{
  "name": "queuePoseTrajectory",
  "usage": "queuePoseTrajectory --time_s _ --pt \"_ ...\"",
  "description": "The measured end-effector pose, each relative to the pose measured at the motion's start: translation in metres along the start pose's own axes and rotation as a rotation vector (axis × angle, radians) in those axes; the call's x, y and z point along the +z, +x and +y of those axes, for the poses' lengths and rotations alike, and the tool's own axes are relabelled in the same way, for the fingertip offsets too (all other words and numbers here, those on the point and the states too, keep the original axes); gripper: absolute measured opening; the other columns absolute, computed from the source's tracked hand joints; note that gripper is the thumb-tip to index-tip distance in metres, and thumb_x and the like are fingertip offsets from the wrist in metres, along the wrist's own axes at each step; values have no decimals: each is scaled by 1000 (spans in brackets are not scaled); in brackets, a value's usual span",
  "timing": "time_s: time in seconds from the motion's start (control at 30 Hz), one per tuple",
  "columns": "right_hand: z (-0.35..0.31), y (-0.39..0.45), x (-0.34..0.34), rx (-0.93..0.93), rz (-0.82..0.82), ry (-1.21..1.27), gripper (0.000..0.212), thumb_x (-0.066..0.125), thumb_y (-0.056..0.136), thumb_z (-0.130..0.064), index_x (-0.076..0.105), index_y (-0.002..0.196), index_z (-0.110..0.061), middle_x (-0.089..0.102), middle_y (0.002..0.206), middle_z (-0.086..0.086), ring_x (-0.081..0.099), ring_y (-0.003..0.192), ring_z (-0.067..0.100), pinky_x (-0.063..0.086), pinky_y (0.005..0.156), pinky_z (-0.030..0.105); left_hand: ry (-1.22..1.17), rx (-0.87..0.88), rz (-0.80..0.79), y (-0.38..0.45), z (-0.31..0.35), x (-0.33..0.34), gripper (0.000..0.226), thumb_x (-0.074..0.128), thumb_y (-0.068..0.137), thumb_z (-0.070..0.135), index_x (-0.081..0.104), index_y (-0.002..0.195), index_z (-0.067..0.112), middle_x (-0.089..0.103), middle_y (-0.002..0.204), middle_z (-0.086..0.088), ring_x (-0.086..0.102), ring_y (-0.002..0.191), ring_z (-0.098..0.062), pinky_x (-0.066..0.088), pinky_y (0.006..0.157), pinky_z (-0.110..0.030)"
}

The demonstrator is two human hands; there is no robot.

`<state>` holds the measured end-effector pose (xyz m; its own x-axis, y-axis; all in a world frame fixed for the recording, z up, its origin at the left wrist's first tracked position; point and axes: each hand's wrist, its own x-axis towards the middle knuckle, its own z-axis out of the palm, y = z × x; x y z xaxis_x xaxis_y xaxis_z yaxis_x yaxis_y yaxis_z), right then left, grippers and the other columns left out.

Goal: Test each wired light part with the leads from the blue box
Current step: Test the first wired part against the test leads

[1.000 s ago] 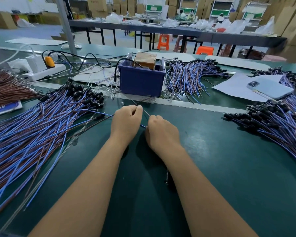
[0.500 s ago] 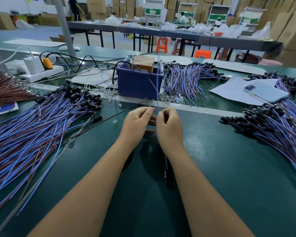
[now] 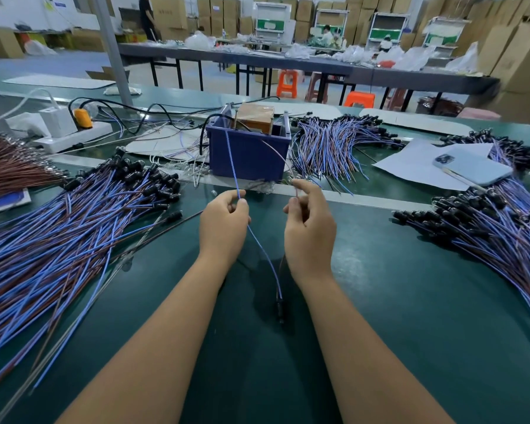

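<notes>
Wired light part hanging low between the forearms, black head down just over the green mat, two wires fanning up from it. Blue wire pinched between thumb and forefinger of left hand, then running taut up to the blue box. Brown wire going up behind right hand; thumb and forefinger tips closed on a thin lead that arcs back to the box, other fingers loosely curled. Hands apart, clear gap between them, both just short of the pale strip edging the mat. Box sitting beyond that strip, dead ahead. Big pile of blue/brown parts crowding the left edge of the working area, second pile on the right, third pile right of the box. Open mat only in the centre lane around the forearms. Phone on white paper far right; power strip far left.
</notes>
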<state>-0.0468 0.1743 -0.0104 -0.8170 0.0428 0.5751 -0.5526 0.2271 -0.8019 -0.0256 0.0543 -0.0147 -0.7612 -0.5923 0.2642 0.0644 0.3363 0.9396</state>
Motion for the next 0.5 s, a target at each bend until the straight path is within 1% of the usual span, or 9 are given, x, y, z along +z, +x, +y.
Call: queuePoseTrajectory --time_s 0.07,0.13,0.17,0.23,0.3,0.37,0.4,0.47,0.5 --pt "0 1 -1 40 21 14 35 50 96 -5 56 126 -21 60 76 -10 55 67 6 44 67 17 31 -9 21 1 -1 -1 19 48 93 16 63 101 24 54 58 6 45 47 -2 37 47 -17" --pt "1 2 -1 100 21 30 41 49 96 -5 51 134 -21 62 77 -10 60 71 15 49 71 26 60 -34 42 1 0 -3 20 48 91 16 64 94 27 52 55 7 43 49 -9 36 47 -21" --pt "2 3 -2 126 26 31 42 49 96 -5 51 135 -22 62 78 -11 61 72 19 49 72 28 69 -49 55 2 0 -4 20 49 90 17 65 90 27 52 55 7 43 49 -11 36 48 -24" --pt "2 4 -3 167 59 33 39 49 96 -6 55 131 -23 63 76 -11 62 70 20 48 71 27 84 -76 75 3 1 -5 20 49 89 18 66 81 26 54 56 4 43 50 -15 34 51 -27" --pt "1 5 -5 200 113 64 35 51 93 -6 60 120 -25 65 74 -8 62 68 20 49 70 27 104 -86 84 2 1 -6 21 50 90 20 65 75 22 56 59 -2 42 52 -18 34 53 -29" --pt "2 6 -6 247 159 91 32 50 87 -4 63 106 -27 63 68 -4 58 62 18 48 65 30 115 -84 86 1 2 -7 21 50 90 20 65 77 14 57 61 -8 41 54 -20 35 54 -30" --pt "3 7 -7 285 167 90 31 49 85 -4 62 101 -27 59 63 -6 54 57 14 45 60 29 126 -77 88 1 2 -7 21 50 90 21 65 76 13 59 63 -11 42 54 -20 35 54 -30" --pt "6 9 -9 380 137 58 30 47 84 -6 63 101 -24 53 58 -9 46 50 5 38 55 24 164 -57 90 0 2 -7 22 51 91 21 62 72 23 65 66 -12 45 54 -20 37 54 -30" --pt "7 11 -10 422 105 17 30 46 86 -8 64 105 -22 54 62 -11 48 53 3 37 55 22 182 -49 89 0 2 -7 22 51 92 21 60 72 27 66 67 -11 48 55 -20 39 55 -30"
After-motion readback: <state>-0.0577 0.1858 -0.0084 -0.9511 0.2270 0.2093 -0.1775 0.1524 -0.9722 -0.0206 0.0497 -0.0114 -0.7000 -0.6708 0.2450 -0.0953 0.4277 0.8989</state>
